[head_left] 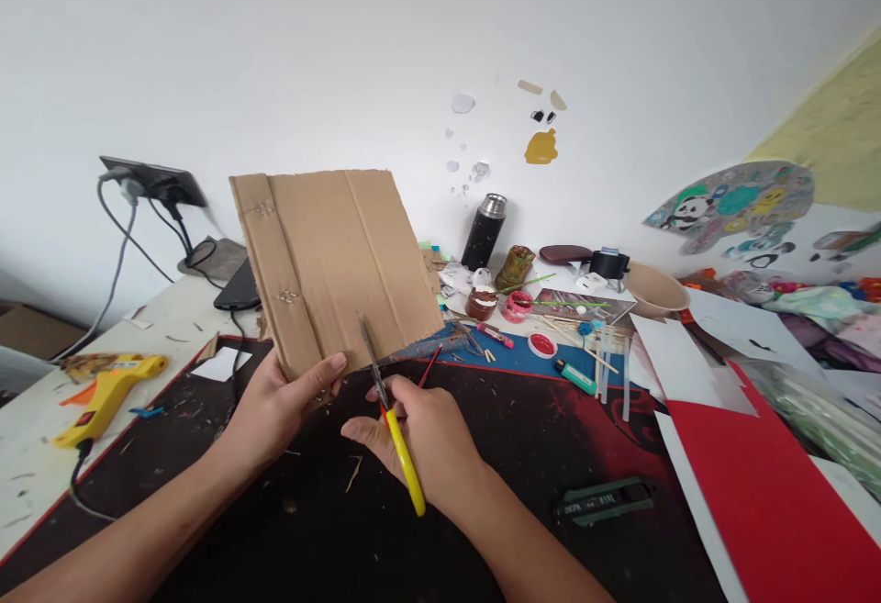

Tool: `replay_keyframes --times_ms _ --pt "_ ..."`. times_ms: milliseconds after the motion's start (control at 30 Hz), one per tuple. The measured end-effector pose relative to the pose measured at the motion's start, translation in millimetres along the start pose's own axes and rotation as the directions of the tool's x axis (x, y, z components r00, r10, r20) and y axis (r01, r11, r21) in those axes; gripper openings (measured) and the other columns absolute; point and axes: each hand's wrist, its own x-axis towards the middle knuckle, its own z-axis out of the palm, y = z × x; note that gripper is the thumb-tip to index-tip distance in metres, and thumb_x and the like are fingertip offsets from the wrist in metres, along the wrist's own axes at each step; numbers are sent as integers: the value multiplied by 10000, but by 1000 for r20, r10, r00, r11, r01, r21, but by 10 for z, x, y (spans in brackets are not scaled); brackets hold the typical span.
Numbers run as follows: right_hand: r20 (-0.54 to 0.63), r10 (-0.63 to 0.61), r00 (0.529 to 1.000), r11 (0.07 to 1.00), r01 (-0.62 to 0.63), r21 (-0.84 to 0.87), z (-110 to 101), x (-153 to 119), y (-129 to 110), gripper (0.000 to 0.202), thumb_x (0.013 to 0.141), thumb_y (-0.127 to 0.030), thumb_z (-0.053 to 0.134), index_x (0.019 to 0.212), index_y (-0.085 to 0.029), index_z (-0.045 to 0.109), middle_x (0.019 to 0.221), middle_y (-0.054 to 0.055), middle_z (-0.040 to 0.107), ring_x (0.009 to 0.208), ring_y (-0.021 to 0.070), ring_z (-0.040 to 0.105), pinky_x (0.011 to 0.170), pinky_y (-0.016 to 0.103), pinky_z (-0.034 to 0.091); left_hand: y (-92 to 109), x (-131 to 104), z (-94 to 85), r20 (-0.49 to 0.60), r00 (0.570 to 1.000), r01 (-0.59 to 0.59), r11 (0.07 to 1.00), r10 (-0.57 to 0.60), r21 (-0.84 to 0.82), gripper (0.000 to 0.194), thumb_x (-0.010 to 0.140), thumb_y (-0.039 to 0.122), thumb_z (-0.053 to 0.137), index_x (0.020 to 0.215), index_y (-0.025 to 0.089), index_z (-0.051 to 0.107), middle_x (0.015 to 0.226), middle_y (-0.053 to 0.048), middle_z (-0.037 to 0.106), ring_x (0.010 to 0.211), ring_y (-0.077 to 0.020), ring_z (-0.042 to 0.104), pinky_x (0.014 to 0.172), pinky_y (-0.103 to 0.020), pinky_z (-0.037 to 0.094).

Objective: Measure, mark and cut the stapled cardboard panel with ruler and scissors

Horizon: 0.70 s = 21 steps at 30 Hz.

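Observation:
My left hand (279, 406) grips a sheet of brown corrugated cardboard (337, 254) by its lower left edge, thumb on the face towards me. The sheet is held up and tilted, with creases running down it and two small twisted wire bits on its left strip. In my right hand (433, 433) is a pair of scissors (403, 461) with yellow handles. One blade lies over the front of the cardboard at its lower edge; the other blade is hidden behind the sheet. My right thumb is stretched out beside the handles.
A yellow glue gun (110, 401) lies at the left, near a dark phone (239, 286). Behind the cardboard stand a black thermos (485, 231) and open paint jars (516, 307). A green utility knife (604, 500) rests on the dark mat (509, 530). Red card (777, 484) covers the right side.

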Motion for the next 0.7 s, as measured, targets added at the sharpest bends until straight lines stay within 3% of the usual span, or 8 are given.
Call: replay_keyframes --times_ms 167,500,700 --pt "10 -51 999 999 51 1 -2 -3 12 663 864 -758 878 1200 -190 808 749 33 795 682 230 790 650 274 532 14 1 10 6 996 86 994 -86 -64 535 576 555 1048 725 210 668 590 31 603 528 -129 522 484 -239 447" --pt "47 -39 998 999 38 29 -43 -2 -14 711 787 -758 939 1199 -193 808 795 53 831 748 262 834 683 282 564 11 11 -26 -1 998 57 998 -57 24 566 570 624 1040 687 217 664 579 18 620 543 -140 540 496 -242 443" --pt "100 -31 995 990 17 138 -62 2 -9 753 738 -750 973 1234 -214 786 802 36 843 766 257 847 667 268 567 27 14 -7 -28 998 58 998 -58 -15 565 536 597 1057 679 220 660 569 27 598 537 -141 523 487 -249 437"
